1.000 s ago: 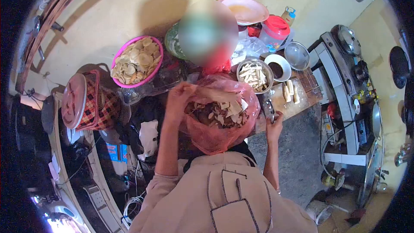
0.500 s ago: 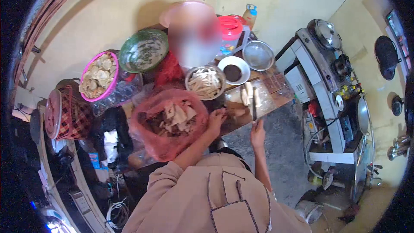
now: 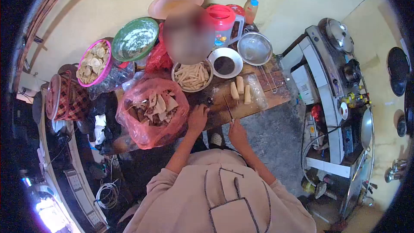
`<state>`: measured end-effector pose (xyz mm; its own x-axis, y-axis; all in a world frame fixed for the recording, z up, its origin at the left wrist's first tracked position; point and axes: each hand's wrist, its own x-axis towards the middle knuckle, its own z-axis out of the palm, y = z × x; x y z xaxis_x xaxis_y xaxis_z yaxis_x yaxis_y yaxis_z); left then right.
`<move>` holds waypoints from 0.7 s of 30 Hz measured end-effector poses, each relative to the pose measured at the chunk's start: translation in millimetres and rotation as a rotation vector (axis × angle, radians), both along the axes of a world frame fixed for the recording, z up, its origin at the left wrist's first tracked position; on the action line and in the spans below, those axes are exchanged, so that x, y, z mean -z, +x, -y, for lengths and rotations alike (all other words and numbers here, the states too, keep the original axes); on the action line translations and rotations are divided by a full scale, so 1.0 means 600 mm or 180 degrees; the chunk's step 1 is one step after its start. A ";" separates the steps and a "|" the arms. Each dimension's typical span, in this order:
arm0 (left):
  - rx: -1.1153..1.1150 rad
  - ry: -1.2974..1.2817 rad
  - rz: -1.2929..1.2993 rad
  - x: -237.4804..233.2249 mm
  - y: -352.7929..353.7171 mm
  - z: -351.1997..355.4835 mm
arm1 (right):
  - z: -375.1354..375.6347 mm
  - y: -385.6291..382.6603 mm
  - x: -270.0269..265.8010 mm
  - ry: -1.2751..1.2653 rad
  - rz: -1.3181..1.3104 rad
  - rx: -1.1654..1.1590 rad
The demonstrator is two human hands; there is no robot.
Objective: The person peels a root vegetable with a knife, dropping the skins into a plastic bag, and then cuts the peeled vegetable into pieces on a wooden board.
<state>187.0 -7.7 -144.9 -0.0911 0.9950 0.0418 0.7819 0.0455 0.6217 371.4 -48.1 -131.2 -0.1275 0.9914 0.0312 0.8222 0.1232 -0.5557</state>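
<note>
My right hand [image 3: 238, 133] is closed around the handle of a knife [image 3: 228, 107], whose blade points away from me over the wooden table. Just right of the blade lie three peeled, pale root pieces [image 3: 247, 95], partly on a clear plastic sheet [image 3: 258, 90]. My left hand [image 3: 198, 116] rests at the table's near edge, its fingers loosely out and apparently holding nothing. Beside it on the left sits a red plastic bag [image 3: 172, 131] full of peelings [image 3: 157, 108]. Beyond the hands, a metal bowl [image 3: 208, 84] holds pale cut sticks [image 3: 192, 77].
A white bowl [image 3: 237, 67] with dark contents and a strainer [image 3: 254, 48] stand behind the root pieces. Farther back are a red-lidded pitcher [image 3: 223, 26] and a green basin [image 3: 144, 39]. A pink basket [image 3: 103, 71] of slices is left; a stove [image 3: 323, 45] is right.
My right hand and the knife have shifted left, and the blade now sits left of the root pieces. My left hand stays near the bag. The camera view has turned slightly.
</note>
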 end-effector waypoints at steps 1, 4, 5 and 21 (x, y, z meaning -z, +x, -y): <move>-0.0013 -0.0128 0.0049 -0.006 0.002 0.002 | 0.003 0.000 -0.003 -0.0118 -0.0018 0.0029; -0.0013 -0.0360 0.0170 -0.018 0.001 -0.001 | -0.001 -0.006 -0.017 -0.0348 -0.0032 0.0111; 0.0011 -0.0355 0.0201 -0.016 0.001 -0.002 | -0.001 -0.007 -0.018 -0.0363 -0.0002 0.0130; 0.1605 0.0957 -0.0123 -0.083 0.094 -0.075 | -0.009 -0.029 -0.030 -0.0724 0.0051 0.0460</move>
<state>243.6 37.2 -95.0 0.3976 0.8589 0.3229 0.6834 -0.5120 0.5204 354.2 -42.9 -113.0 0.0173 0.9806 -0.1954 0.8310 -0.1228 -0.5426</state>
